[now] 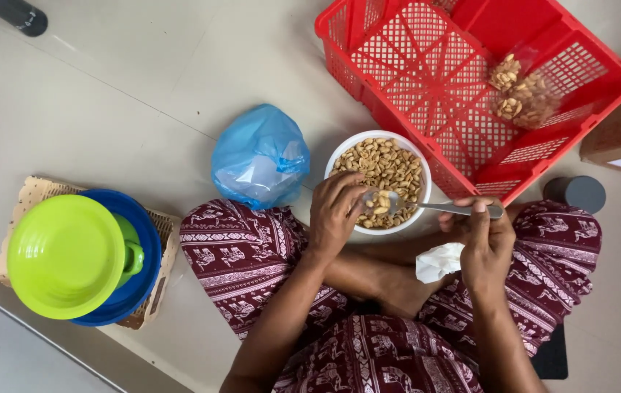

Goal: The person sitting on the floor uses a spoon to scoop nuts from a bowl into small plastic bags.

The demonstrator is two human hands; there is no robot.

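Head view: the right hand (486,244) grips a spoon (427,207) by its handle, the bowl end over a white bowl (345,150) of peanuts (387,169) on the floor before crossed legs. The left hand (334,215) curls at the spoon's tip, fingers pinched narrow over the nuts. A red basket (427,80) sits just behind, a blue bag (259,156) beside.

- The basket (427,80) at the far right is bright red, with a grid pattern of small holes.
- The bowl (339,156) is white, and the peanuts (387,167) in it are pale tan.
- The plastic bag (259,156) is light blue.
- The plate (63,255) at the left is lime green, on a dark blue plate (146,240).
- The trousers (245,255) are dark maroon with white patterned bands.
- The floor (143,80) is plain beige.
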